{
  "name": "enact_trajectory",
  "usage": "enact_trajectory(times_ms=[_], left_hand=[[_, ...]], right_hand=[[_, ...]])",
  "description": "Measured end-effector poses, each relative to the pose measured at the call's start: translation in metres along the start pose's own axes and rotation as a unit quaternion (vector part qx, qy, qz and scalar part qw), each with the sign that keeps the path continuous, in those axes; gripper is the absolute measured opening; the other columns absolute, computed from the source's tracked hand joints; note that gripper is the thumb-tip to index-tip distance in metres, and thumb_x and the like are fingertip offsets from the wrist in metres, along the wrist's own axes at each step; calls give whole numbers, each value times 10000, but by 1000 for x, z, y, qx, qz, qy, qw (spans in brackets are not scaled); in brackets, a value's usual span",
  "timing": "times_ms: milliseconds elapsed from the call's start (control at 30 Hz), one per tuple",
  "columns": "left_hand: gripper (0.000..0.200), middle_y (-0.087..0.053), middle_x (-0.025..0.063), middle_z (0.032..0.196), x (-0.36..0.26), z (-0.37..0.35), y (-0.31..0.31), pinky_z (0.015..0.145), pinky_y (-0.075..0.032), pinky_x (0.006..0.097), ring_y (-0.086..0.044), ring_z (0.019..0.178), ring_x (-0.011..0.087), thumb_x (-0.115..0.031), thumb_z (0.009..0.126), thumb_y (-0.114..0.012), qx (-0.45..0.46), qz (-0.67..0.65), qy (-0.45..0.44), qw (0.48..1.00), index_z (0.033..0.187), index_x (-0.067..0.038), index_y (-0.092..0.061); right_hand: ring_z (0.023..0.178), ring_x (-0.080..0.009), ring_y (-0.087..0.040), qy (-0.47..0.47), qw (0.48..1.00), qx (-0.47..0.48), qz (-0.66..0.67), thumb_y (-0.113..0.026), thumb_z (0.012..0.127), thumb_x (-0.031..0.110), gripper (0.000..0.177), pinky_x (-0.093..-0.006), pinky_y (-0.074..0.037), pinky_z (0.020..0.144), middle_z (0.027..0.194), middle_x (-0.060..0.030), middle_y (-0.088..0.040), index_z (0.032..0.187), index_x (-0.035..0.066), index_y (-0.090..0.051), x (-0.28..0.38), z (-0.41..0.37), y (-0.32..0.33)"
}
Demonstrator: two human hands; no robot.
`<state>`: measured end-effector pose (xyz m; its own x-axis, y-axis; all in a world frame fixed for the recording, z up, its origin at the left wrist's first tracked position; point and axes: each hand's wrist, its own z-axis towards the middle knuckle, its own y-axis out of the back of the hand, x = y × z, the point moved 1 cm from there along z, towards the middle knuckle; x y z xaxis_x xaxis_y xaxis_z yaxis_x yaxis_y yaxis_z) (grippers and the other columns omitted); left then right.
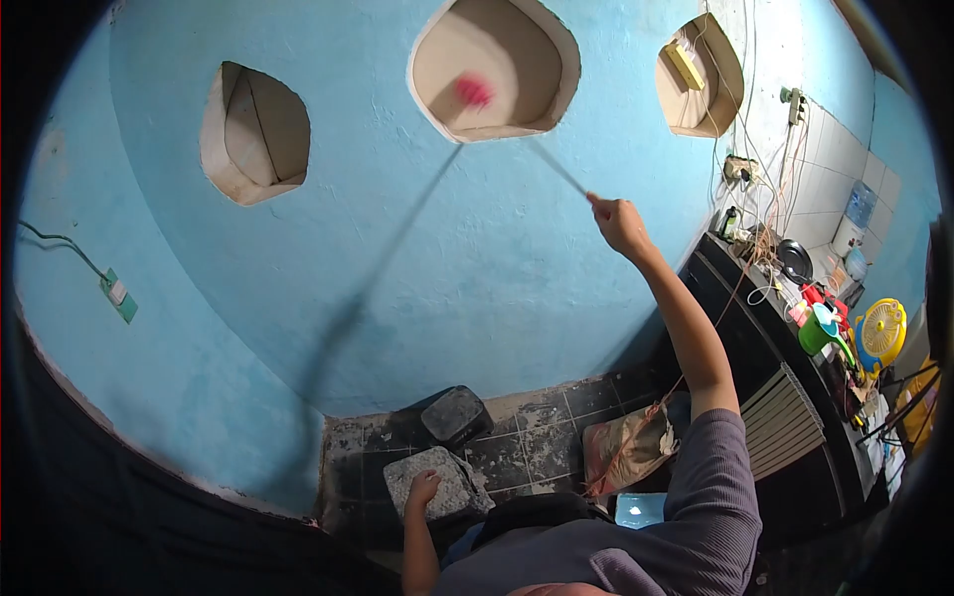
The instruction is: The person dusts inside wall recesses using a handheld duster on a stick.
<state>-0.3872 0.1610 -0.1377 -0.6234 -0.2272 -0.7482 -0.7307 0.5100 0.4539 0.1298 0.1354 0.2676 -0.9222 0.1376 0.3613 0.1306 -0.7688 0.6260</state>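
My right hand [621, 228] is raised toward the blue wall [397, 268], fingers closed around the thin handle of a duster [475, 91]. The duster's fluffy pink head, blurred by motion, appears inside the middle wall niche [564, 70]. Low on the left, my left hand [424, 486] is closed in a loose fist, with nothing visible in it. In this view it overlaps a grey speckled block-like object [452, 473] near the floor.
Two more niches flank the middle one, left [219, 169] and right [730, 99], the latter holding a yellow power strip [685, 66]. A dark cabinet [740, 308] at right carries cables, a green dipper [820, 331] and a yellow fan [880, 328]. Below are a black container [457, 415] and a sack [621, 452].
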Motion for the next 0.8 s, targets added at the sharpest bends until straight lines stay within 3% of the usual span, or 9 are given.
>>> enact_trajectory(times_ms=[100,167,233,300,333,433,633,733,800], left_hand=[[421,-556,160,1056,5,9,-2,820,-405,326,-528,987,251,-228,748,-565,-1,17,-25,1000,1095,5,-527],[420,-547,200,1070,-14,-5,1,842,-400,347,-517,1016,300,-232,740,-564,-19,14,-3,1000,1085,4,-533],[423,-543,200,1078,-10,1,2,847,-397,348,-513,1023,302,-239,744,-564,-14,17,-10,1000,1088,4,-532],[425,-539,199,1085,-7,6,0,852,-394,349,-508,1030,303,-245,747,-565,-8,19,-17,1000,1091,3,-531],[428,-539,197,1087,-7,9,-1,852,-394,350,-509,1030,303,-247,749,-564,-9,24,-30,999,1094,3,-529],[429,-546,194,1076,-17,9,-2,849,-395,352,-513,1023,300,-250,753,-562,-10,22,-35,999,1099,2,-526],[417,-566,186,1044,-43,-6,4,841,-399,346,-528,1001,293,-250,762,-555,1,-1,9,1000,1094,2,-530],[410,-572,180,1033,-9,24,-2,814,-411,338,-539,979,279,-248,762,-552,-8,31,-35,999,1092,-5,-534],[409,-573,178,1028,-11,29,-2,796,-418,334,-545,966,271,-249,761,-553,-19,57,-83,995,1091,-9,-537]], right_hand=[[504,-339,-504,-23,1000,-4,15,-530,779,153,236,-375,-412,509,664,-228,-522,998,135,-617,-7,-1,16],[498,-264,-541,-21,993,-112,9,-535,796,134,223,-335,-405,500,666,-241,-509,1004,106,-610,-15,10,30],[501,-310,-536,-75,982,-175,-17,-522,789,125,212,-351,-399,489,657,-253,-489,976,87,-615,-9,10,35],[477,-338,-495,-52,990,-126,-45,-510,780,113,208,-366,-388,478,631,-257,-475,953,73,-619,-2,6,25],[598,-402,-524,-68,995,-62,-48,-494,796,153,215,-424,-420,544,662,-258,-503,961,87,-614,2,-4,18],[619,-382,-545,-30,999,25,23,-511,779,145,216,-412,-421,548,674,-240,-524,956,109,-631,8,-19,20],[627,-374,-558,-112,984,-131,-51,-489,823,199,212,-420,-436,561,687,-227,-554,944,95,-628,-3,-4,47],[664,-400,-553,-96,992,-6,-81,-472,818,187,213,-451,-434,598,693,-245,-556,897,82,-640,5,-13,30],[681,-393,-557,-71,997,-1,-32,-484,804,185,208,-437,-441,607,713,-245,-561,897,90,-644,18,-23,33]])
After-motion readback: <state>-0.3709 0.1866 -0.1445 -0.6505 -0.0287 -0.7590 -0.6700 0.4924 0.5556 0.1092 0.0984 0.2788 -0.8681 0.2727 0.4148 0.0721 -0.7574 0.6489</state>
